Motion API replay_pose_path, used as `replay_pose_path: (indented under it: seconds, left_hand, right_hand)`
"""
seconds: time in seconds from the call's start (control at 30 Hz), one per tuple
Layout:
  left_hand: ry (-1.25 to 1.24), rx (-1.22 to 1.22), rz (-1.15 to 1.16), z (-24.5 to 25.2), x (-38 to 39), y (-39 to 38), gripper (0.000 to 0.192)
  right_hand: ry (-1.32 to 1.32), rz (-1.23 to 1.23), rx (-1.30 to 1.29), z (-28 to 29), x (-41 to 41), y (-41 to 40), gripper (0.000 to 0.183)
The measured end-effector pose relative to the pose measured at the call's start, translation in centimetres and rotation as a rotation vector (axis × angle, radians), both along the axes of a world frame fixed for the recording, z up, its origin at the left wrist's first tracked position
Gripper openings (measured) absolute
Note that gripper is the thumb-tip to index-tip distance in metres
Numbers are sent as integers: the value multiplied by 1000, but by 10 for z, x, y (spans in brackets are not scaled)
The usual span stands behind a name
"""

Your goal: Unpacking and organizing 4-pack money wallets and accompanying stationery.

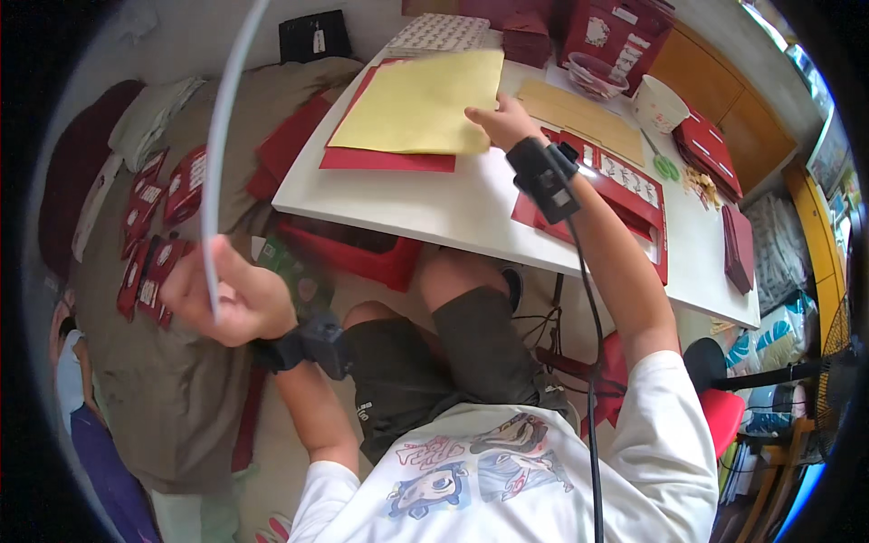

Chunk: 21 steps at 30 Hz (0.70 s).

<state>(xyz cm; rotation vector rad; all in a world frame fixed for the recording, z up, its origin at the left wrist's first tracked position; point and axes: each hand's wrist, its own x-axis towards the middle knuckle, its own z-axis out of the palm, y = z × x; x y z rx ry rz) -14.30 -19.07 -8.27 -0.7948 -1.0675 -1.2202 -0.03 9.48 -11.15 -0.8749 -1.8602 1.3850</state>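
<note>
My left hand (237, 298) is raised off to the left of the table, beyond its edge. Between its thumb and fingers it pinches a long, thin white strip (220, 122) that rises past the top of the view; its material is blurred. Over the tabletop, my right hand (509, 122) grips the right edge of a yellow sheet (421, 105), thumb uppermost. Under the sheet lies a red sheet or card (387, 161), mostly covered. Close to my right forearm lies a red folded-card box piece (597, 173) with printed white panels.
On the white table (407, 200) are brown cardboard (577, 119), green-handled scissors (665, 166), a white tub (658, 102), a clear plastic bowl (597, 75) and dark red packets (738, 248). Red packages (187, 183) lie on a bed (170, 394). Another person (88, 394) is at far left.
</note>
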Motion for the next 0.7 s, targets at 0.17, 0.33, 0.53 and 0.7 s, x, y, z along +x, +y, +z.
replay_pose_path:
  seconds: [0.17, 0.33, 0.53, 0.7]
  left_hand:
    - [248, -368, -125, -3, 31, -3, 13]
    - [435, -547, -484, -19, 85, 12, 17]
    - [695, -645, -602, -51, 141, 7, 5]
    - [672, -1106, -993, -36, 170, -13, 36]
  right_hand:
    - [-331, -362, 684, 19, 40, -43, 87]
    - [601, 517, -358, 54, 104, -140, 78]
    - [558, 39, -154, 45, 173, -218, 33]
    - [431, -129, -153, 16, 228, -244, 25]
